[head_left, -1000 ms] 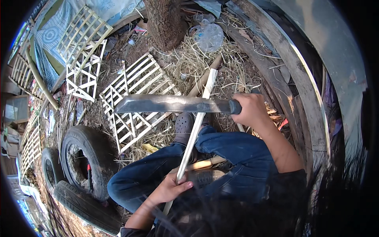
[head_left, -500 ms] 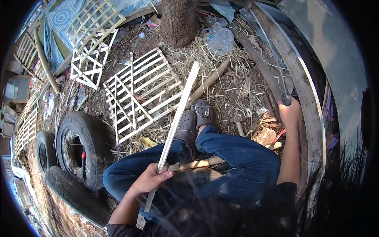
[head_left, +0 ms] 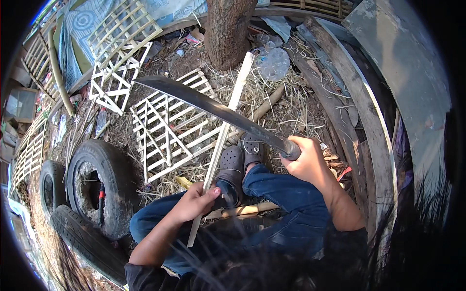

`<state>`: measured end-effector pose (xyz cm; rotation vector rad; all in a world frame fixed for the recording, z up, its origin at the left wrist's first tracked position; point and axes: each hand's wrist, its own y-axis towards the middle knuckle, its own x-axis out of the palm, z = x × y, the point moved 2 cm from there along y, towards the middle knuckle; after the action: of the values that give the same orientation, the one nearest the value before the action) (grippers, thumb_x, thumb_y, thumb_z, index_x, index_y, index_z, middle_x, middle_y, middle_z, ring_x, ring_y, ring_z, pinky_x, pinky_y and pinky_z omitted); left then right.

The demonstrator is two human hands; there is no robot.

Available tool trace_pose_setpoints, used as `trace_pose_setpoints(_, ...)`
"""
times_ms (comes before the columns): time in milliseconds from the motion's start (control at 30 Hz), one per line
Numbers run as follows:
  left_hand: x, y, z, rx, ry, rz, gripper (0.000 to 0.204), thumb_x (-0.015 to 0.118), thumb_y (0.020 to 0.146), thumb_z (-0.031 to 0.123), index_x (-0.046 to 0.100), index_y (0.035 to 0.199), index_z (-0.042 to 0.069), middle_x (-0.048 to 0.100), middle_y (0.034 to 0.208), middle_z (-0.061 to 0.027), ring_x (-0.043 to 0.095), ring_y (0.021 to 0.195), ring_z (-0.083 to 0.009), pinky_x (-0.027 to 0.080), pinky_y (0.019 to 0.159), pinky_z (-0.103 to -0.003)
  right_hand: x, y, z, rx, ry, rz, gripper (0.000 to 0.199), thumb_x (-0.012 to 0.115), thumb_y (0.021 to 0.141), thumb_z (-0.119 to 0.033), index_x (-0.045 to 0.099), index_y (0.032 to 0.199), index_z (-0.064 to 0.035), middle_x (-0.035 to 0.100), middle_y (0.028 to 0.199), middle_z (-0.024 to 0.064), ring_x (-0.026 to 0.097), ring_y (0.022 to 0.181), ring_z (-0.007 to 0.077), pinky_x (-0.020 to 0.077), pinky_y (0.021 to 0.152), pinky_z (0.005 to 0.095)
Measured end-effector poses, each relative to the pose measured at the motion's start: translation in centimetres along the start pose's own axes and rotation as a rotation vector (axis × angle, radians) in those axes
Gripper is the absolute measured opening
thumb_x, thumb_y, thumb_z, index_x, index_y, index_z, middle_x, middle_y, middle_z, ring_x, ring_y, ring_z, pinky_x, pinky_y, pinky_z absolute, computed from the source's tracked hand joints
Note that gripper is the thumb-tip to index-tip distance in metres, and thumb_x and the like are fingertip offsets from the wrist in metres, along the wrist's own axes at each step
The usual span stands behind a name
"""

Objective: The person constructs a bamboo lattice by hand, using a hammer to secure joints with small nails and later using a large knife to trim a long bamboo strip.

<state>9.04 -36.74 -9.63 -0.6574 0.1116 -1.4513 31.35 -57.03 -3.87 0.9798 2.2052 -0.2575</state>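
My left hand point(head_left: 196, 201) is closed around the lower part of a long pale bamboo strip point(head_left: 237, 92), which slants up and away to the right. In my right hand point(head_left: 307, 162) is the dark handle of a machete point(head_left: 201, 102). Its long blade reaches to the upper left and passes over the strip in the picture; whether the two touch I cannot tell. A bamboo lattice panel point(head_left: 170, 128) lies on the ground beyond my hands. Between my bent legs lies a short bamboo piece point(head_left: 247, 209).
Old tyres point(head_left: 109, 179) stand and lean at the left. A tree trunk point(head_left: 228, 36) rises at the far middle, with straw and a clear plastic bottle point(head_left: 273, 63) nearby. Long planks point(head_left: 361, 92) line the right side. More lattice frames point(head_left: 124, 29) lie at the far left.
My right hand has come inward from the planks at the right, swinging the machete up across the strip. My left hand and the strip have shifted slightly up and right.
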Motion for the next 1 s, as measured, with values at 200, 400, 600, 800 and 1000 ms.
trace_pose_setpoints(200,-0.3,0.7,-0.4,0.039,-0.484,-0.302,0.028,0.058,0.097,0.036,0.041,0.084,0.017,0.027,0.061,0.0083,0.022,0.048,-0.0033,0.016,0.040,-0.020,2.7,1.5,-3.5,0.128,0.170,-0.190,0.019,0.073,0.079,-0.015,0.066,0.085,0.0013,0.066,0.066,0.0084,0.063,0.062,0.0122,0.0483,0.059,0.0293)
trace_pose_setpoints(400,-0.2,0.4,-0.6,0.078,-0.463,-0.320,0.035,0.060,0.095,0.037,0.037,0.079,0.015,0.029,0.057,0.0073,0.026,0.045,-0.0030,0.020,0.038,-0.020,7.0,3.2,-5.5,0.056,0.324,-0.183,0.016,0.073,0.081,-0.015,0.066,0.082,-0.0008,0.064,0.062,0.0030,0.059,0.058,0.0085,0.0473,0.057,0.0256)
trace_pose_setpoints(600,-0.5,0.4,-1.0,-0.010,-0.413,-0.289,0.036,0.062,0.094,0.036,0.036,0.079,0.015,0.031,0.054,0.0064,0.027,0.042,-0.0032,0.023,0.036,-0.020,11.1,3.4,-6.2,0.037,0.516,-0.145,0.014,0.076,0.076,-0.011,0.067,0.081,-0.0007,0.065,0.070,0.0025,0.057,0.064,0.0071,0.0461,0.058,0.0266)
trace_pose_setpoints(800,-1.0,1.0,-1.4,-0.011,-0.387,-0.327,0.037,0.068,0.089,0.037,0.042,0.096,0.011,0.048,0.065,-0.0001,0.056,0.058,-0.0132,0.047,0.054,-0.027,12.3,3.4,-5.3,0.003,0.557,-0.103,0.027,0.073,0.077,-0.002,0.049,0.066,-0.0046,0.055,0.063,-0.0005,0.052,0.058,0.0057,0.0407,0.051,0.0237)
trace_pose_setpoints(1000,-2.1,2.1,-1.6,0.032,-0.015,-0.242,0.077,0.074,0.082,0.041,0.034,0.137,0.003,0.063,0.111,-0.0134,0.060,0.105,-0.0234,0.046,0.093,-0.037,11.2,3.7,-2.3,0.126,0.541,0.055,0.017,0.073,0.077,-0.004,0.057,0.071,-0.0022,0.055,0.061,-0.0022,0.050,0.058,0.0054,0.0404,0.054,0.0252)
